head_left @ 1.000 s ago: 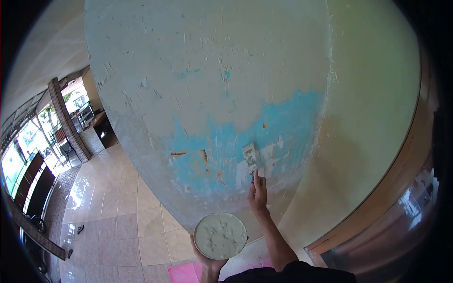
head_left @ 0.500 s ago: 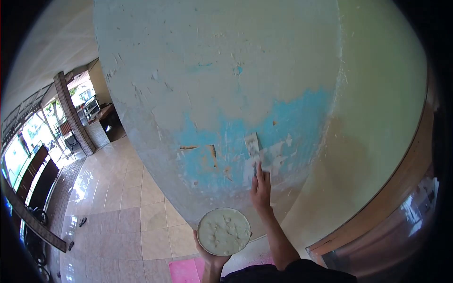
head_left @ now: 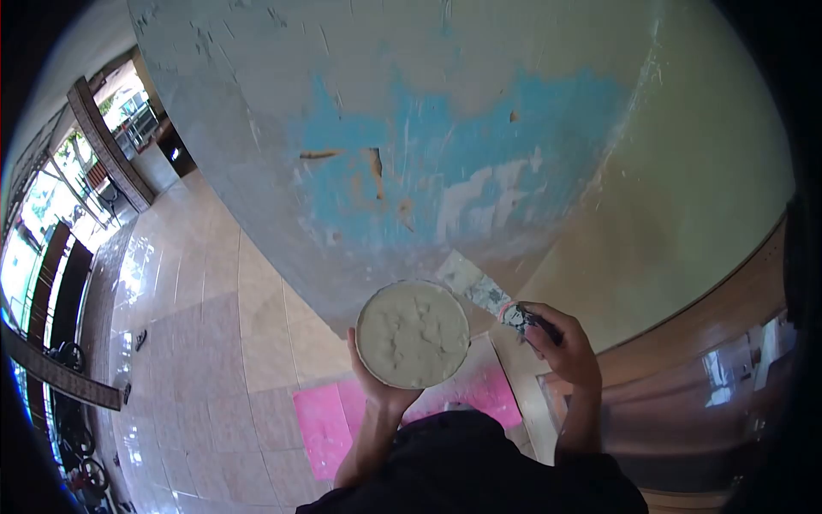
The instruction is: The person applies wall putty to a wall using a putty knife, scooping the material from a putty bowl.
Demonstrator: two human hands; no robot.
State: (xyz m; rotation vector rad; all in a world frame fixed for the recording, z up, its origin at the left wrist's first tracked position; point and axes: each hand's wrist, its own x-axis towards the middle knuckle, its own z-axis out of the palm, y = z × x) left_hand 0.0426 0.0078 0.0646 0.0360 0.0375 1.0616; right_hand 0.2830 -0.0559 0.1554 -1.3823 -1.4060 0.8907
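My left hand (head_left: 377, 385) is wrapped round the lower left side of a round tub (head_left: 360, 349), holding it from below. Thick pale putty (head_left: 413, 336) with a lumpy surface fills the tub. In my right hand (head_left: 565, 347) is a putty knife (head_left: 481, 287), gripped by its dark handle, its blade smeared with putty. The blade points up and left, close beside the tub's right rim and apart from the wall (head_left: 445, 111). On the wall's bare blue area, a whitish putty patch (head_left: 488, 195) shows, with brown cracks (head_left: 377, 171) to its left.
Tiled floor (head_left: 197, 334) stretches away on the left, with a pink sheet (head_left: 317, 420) lying near my body. A wooden piece of furniture (head_left: 685, 360) curves along the right. Farther left are a pillar (head_left: 107, 141) and parked motorbikes (head_left: 81, 445).
The putty knife has come off the wall, down and right to beside the tub. My view has tilted downward, so the blue patch sits higher.
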